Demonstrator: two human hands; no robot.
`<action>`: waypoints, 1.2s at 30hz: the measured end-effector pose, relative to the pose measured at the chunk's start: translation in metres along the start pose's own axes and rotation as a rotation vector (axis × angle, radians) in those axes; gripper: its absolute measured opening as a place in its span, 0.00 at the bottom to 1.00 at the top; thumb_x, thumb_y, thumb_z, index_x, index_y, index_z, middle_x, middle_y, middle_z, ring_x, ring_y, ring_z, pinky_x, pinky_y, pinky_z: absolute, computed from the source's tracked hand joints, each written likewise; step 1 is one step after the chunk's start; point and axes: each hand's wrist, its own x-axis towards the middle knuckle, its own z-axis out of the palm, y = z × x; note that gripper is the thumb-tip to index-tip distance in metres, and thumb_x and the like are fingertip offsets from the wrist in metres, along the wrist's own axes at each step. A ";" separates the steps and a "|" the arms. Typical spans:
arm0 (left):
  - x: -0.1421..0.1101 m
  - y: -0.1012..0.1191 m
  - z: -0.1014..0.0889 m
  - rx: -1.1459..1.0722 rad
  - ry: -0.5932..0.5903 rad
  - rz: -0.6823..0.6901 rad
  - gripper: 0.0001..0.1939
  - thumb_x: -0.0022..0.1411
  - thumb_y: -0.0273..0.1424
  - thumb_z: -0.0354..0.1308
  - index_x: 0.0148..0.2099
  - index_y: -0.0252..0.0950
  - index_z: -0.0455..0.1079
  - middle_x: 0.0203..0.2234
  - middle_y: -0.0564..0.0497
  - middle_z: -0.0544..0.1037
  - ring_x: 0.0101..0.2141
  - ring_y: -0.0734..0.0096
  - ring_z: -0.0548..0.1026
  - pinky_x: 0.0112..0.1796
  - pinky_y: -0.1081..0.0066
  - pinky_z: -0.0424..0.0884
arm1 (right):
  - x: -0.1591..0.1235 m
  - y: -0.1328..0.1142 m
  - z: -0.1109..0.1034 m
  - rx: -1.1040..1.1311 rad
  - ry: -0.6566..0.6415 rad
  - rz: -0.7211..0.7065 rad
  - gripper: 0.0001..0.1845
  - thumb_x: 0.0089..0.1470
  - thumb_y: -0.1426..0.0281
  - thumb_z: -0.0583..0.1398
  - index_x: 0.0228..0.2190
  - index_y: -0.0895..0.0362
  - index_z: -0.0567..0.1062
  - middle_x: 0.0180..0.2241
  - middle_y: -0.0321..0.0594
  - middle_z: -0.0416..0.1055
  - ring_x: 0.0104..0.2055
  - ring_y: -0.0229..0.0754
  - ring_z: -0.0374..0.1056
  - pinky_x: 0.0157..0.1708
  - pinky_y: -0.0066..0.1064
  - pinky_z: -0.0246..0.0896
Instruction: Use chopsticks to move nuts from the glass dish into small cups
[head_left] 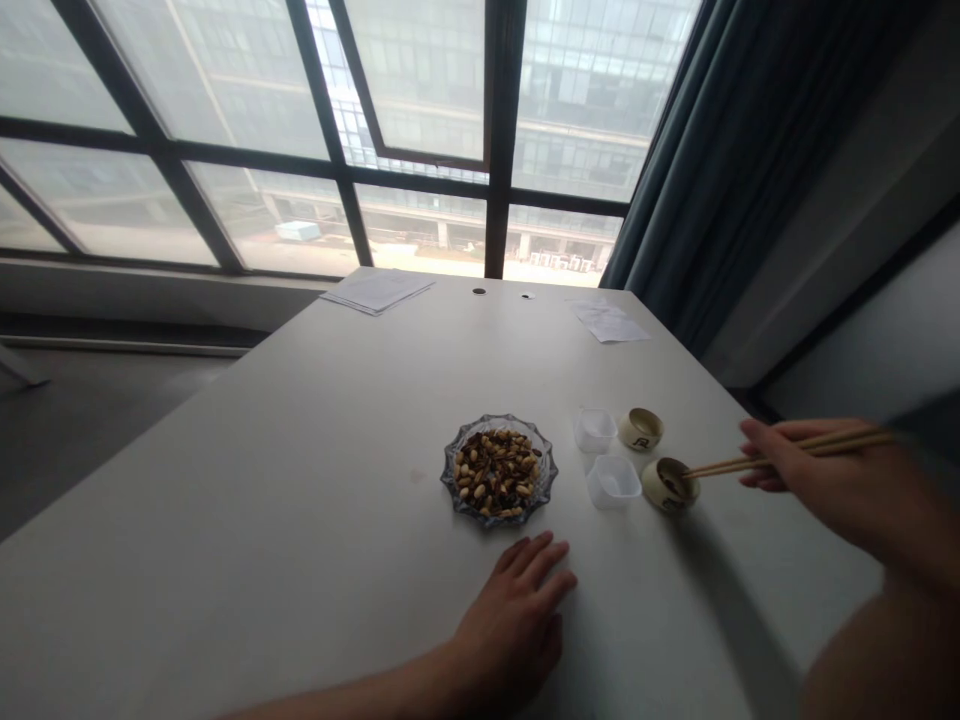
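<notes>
My right hand (832,480) grips a pair of wooden chopsticks (814,443). Their tips reach into a small beige ceramic bowl (670,494), which has something dark inside that is too small to name. My left hand (521,610) lies on the table with its fingers spread, holding nothing. Just beyond its fingertips is a scalloped glass dish (450,490) filled with a mix of pale nuts and dark seeds (495,470). Behind the first bowl stands a second beige bowl (641,428) with a dark mark on its side.
Two clear plastic cups (613,483) stand between the glass dish and the bowls. White papers lie at the far left (379,290) and far right (611,320) of the white table (300,480). Windows (427,90) and a dark curtain (720,150) rise beyond the far end.
</notes>
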 end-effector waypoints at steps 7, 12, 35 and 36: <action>0.004 -0.002 0.003 0.037 0.000 0.000 0.32 0.54 0.19 0.57 0.61 0.43 0.66 0.69 0.48 0.62 0.69 0.53 0.56 0.67 0.50 0.54 | 0.026 0.006 0.038 0.027 -0.229 0.180 0.17 0.56 0.57 0.65 0.30 0.60 0.81 0.25 0.49 0.82 0.28 0.53 0.81 0.24 0.34 0.73; 0.003 -0.003 0.003 0.034 -0.008 0.001 0.32 0.53 0.19 0.57 0.61 0.42 0.66 0.69 0.48 0.62 0.69 0.53 0.56 0.67 0.50 0.54 | 0.020 -0.003 0.028 -0.007 -0.128 0.110 0.20 0.59 0.54 0.64 0.28 0.58 0.81 0.25 0.47 0.81 0.27 0.52 0.81 0.23 0.32 0.73; -0.001 0.000 -0.002 0.001 0.045 0.024 0.24 0.61 0.26 0.60 0.59 0.42 0.66 0.67 0.50 0.64 0.68 0.58 0.57 0.69 0.58 0.47 | -0.044 -0.089 0.111 0.331 -0.559 -0.310 0.21 0.65 0.58 0.62 0.24 0.55 0.81 0.24 0.36 0.79 0.27 0.39 0.74 0.30 0.29 0.65; -0.001 0.000 -0.002 0.001 0.045 0.025 0.24 0.61 0.26 0.60 0.59 0.42 0.67 0.67 0.50 0.64 0.68 0.58 0.57 0.69 0.57 0.47 | -0.044 -0.089 0.114 0.334 -0.574 -0.301 0.20 0.65 0.59 0.63 0.24 0.55 0.80 0.24 0.36 0.78 0.27 0.38 0.74 0.30 0.28 0.64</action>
